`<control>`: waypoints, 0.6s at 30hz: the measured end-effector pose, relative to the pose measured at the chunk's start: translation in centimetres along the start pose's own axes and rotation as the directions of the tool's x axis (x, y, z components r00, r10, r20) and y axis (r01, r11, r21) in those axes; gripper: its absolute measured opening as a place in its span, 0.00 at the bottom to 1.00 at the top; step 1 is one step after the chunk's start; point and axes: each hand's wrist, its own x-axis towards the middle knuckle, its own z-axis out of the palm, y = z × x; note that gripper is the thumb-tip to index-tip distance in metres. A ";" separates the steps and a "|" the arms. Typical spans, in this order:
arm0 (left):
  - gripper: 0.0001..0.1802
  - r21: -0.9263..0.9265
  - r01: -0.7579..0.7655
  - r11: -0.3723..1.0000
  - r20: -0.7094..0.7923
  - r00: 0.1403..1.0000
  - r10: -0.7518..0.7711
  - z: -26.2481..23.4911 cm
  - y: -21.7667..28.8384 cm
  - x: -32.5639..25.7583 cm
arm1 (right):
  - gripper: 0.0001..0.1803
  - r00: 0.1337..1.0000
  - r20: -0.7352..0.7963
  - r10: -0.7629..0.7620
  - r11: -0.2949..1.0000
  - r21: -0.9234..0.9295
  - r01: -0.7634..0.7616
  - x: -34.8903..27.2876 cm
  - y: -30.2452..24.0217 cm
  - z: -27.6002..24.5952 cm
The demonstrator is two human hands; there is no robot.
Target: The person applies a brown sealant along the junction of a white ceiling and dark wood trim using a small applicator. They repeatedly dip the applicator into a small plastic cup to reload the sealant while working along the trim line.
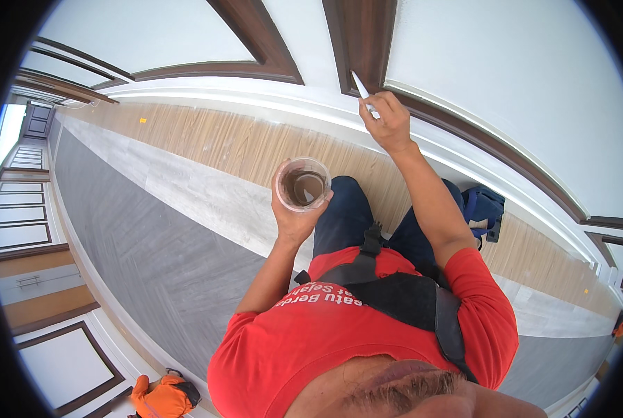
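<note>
Left hand (294,212) is clamped around a clear plastic cup (303,184) of brown liquid, held upright above the lap. Right hand (388,122) is raised well apart from it, fingers closed on a thin white brush (361,88), its tip touching the dark brown wall trim (363,38). A blue bag (483,209) lies on the floor beside the right leg.
</note>
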 end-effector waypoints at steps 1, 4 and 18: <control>0.54 -0.006 0.000 1.000 0.004 1.000 0.000 0.1 0.2 0.0 | 0.09 1.000 0.019 0.003 1.000 0.006 -0.004 -0.3 0.2 0.1; 0.54 0.027 -0.021 0.999 0.004 1.000 0.021 0.1 0.2 0.1 | 0.09 0.999 0.047 0.015 1.000 0.008 -0.015 -0.9 0.5 0.2; 0.54 0.021 -0.011 1.000 0.000 1.000 0.011 0.0 -0.3 -0.1 | 0.09 0.998 0.048 0.033 0.999 -0.008 -0.033 -1.3 0.6 0.6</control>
